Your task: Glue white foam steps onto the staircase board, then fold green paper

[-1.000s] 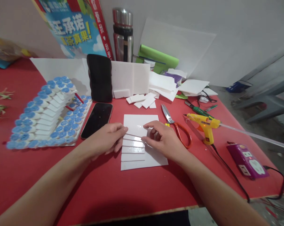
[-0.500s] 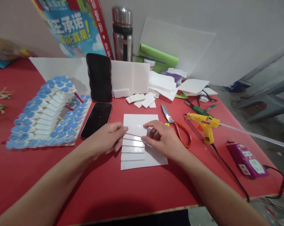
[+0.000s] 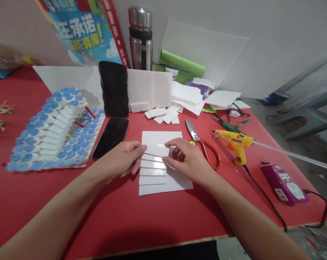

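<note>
Board (image 3: pixel 179 182): flat white rectangle, crisp-edged, lying on the smooth red worktop (image 3: pixel 142 220) before you.
Strips (image 3: pixel 152 172): thin, glossy white oblongs, layered like shallow steps on the board, between your left hand (image 3: pixel 127 159) and right hand (image 3: pixel 189 159).
Left grip: your thumb meets the strips' upper left edge; whether it's clamped, I cannot tell.
Right grip: your thumb and forefinger stand apart at the strips' upper right.

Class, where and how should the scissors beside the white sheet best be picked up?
Probably by the orange handles, from the near side: the scissors lie with those handles toward the person and their blades pointing away.
</note>
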`<state>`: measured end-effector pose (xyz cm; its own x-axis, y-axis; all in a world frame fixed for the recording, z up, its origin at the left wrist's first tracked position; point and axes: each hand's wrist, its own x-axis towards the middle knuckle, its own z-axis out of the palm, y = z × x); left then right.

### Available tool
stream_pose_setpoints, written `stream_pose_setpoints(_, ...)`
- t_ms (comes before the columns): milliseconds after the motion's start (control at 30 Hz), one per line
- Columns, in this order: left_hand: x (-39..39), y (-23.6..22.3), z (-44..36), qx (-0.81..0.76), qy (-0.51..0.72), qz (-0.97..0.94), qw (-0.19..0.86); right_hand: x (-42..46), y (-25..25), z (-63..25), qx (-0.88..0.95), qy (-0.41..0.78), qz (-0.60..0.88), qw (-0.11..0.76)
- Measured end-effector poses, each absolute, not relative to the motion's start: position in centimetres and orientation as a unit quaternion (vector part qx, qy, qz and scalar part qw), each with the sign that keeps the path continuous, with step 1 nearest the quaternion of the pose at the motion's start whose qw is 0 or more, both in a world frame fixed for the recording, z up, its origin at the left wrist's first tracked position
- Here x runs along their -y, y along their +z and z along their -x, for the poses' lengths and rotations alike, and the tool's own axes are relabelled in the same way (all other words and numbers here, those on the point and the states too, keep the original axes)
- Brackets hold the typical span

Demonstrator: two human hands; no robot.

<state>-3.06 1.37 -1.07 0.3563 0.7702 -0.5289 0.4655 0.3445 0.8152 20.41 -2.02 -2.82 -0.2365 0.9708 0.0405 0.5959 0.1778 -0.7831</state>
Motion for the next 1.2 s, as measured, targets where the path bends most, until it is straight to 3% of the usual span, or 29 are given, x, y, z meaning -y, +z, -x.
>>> stream_pose_setpoints(200,-1.5,-0.6,3.5,-0.558,0.122,-0.566,0.595,2.5,-1.8,-21.1,0.660,0.319,0.583,0.350)
stream_pose_setpoints(433,-1.5,-0.7,3.2,-0.566,0.098,-0.563,0.595,2.6,-2.3,-20.4,0.536,0.504,0.625,0.260)
stream_pose_setpoints(733,-1.5,-0.5,3.0,-0.578,0.088,-0.571,0.577,2.2,-2.5,-19.7,0.500,0.569,0.593,0.273)
stream_pose_setpoints(1200,-1.3,-0.9,2.8,-0.575,0.106,-0.580,0.567,2.1,-2.8,-19.8,0.500,0.578,0.579,0.283)
